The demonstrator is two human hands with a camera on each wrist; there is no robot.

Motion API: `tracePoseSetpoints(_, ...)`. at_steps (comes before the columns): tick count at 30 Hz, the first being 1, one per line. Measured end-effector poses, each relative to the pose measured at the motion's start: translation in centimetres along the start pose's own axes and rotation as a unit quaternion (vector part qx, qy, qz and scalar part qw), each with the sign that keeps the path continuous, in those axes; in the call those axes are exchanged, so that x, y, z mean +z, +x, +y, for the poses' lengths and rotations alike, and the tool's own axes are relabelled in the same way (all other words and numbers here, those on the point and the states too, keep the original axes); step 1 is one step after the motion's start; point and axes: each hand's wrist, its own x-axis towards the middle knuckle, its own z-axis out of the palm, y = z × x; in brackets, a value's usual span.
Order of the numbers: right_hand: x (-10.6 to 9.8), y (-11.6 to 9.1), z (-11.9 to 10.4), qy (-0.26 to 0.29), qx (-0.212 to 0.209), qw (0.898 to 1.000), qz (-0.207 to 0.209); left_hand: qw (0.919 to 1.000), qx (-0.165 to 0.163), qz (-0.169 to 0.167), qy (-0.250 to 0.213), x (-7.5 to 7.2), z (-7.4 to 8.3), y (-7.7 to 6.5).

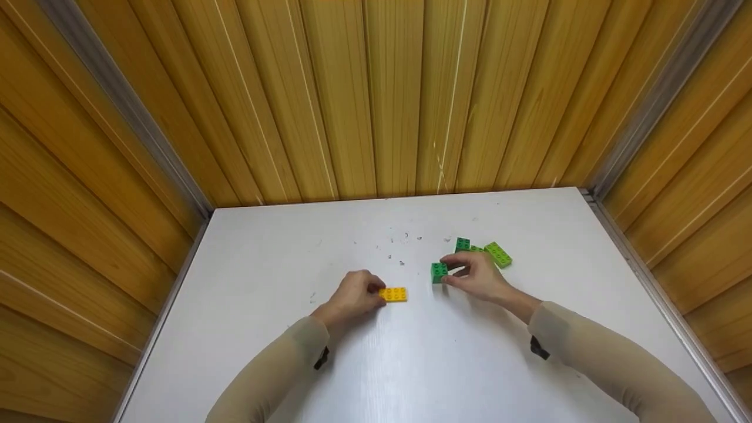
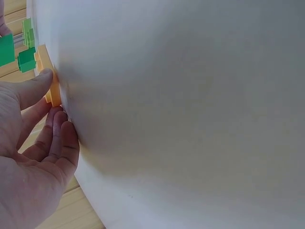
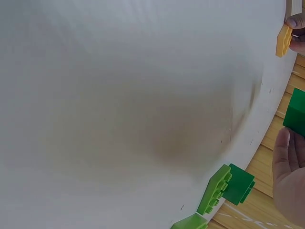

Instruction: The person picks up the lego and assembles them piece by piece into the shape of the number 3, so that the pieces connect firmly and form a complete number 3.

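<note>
My left hand (image 1: 355, 294) pinches the left end of a flat yellow building brick (image 1: 396, 294), studs up, on the white table. In the left wrist view the thumb lies on one side of the yellow brick (image 2: 50, 78). To the right, my right hand (image 1: 479, 276) holds a dark green brick (image 1: 439, 272) between thumb and fingers. In the right wrist view this green brick (image 3: 296, 112) appears raised off the table. The two held bricks are apart.
Behind my right hand stand another dark green brick (image 1: 463, 243) and a light green brick (image 1: 498, 254). A second light green brick (image 1: 476, 249) is partly hidden by the hand. Wood-patterned panels (image 1: 393, 100) wall the white table (image 1: 264, 252) at the back and sides.
</note>
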Motion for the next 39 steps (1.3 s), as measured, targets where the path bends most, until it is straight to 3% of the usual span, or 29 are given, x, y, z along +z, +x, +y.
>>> tracePoseSetpoints(21,2.5,0.4,-1.4,0.006,0.031,0.999,-0.037,0.9993,-0.033,-0.016,0.002,0.0,0.5,0.2)
tracePoseSetpoints(39,5.2,1.0,-2.2,0.044,0.029,0.998,-0.041,0.9998,-0.006,-0.018,0.001,-0.2,0.2,0.0)
